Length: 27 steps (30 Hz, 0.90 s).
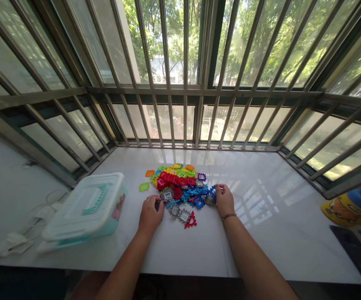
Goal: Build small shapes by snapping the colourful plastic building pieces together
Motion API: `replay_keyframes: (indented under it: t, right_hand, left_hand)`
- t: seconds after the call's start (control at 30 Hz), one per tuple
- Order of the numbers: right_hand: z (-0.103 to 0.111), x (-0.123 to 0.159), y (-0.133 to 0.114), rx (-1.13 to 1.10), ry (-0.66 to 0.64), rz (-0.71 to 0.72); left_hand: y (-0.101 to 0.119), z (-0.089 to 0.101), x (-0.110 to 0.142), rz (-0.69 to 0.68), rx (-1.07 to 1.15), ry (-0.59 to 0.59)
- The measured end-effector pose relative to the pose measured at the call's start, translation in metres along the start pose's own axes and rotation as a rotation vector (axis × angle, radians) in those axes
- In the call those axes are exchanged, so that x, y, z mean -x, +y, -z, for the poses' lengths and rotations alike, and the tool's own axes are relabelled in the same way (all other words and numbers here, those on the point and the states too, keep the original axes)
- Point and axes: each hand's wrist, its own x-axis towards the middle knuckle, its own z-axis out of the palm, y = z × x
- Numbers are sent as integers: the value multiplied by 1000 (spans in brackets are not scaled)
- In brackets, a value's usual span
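Observation:
A pile of small plastic interlocking blocks [180,183] in red, blue, yellow, green, orange and grey lies on the white marble sill [261,208]. My left hand [151,214] rests at the pile's near left edge, fingers curled around a small grey piece that I can barely see. My right hand [224,199] is at the pile's right edge, fingers pinched on a grey block [210,200]. A red triangular piece [191,221] and a grey window piece [183,215] lie between my hands. A loose green piece [144,187] sits left of the pile.
A white and mint plastic storage box [86,208] with a lid handle stands at the left. White cables and cloth [14,241] lie on the far left. A yellow and blue toy [352,204] and a dark flat object [355,250] sit at the right. Window bars [183,116] enclose the sill.

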Motion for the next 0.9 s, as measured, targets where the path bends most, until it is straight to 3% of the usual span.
replay_keyframes:
  t: [0.13,0.33,0.6,0.8,0.9]
  right_hand:
    - [4,-4,3,-186,-30,-34]
    - [6,-2,3,-123,-130,-7]
    - [9,-1,3,-91,-103,-3]
    - [9,-12,15,-526,27,-155]
    - [13,-20,18,-590,42,-189]
  left_hand:
    - [-1,0,0,-1,-2,6]
    - [-2,-1,0,-2,-8,4]
    - [3,4,-1,-3,1,9]
    - [10,23,13,-36,-60,166]
    - [0,34,15,41,-164,141]
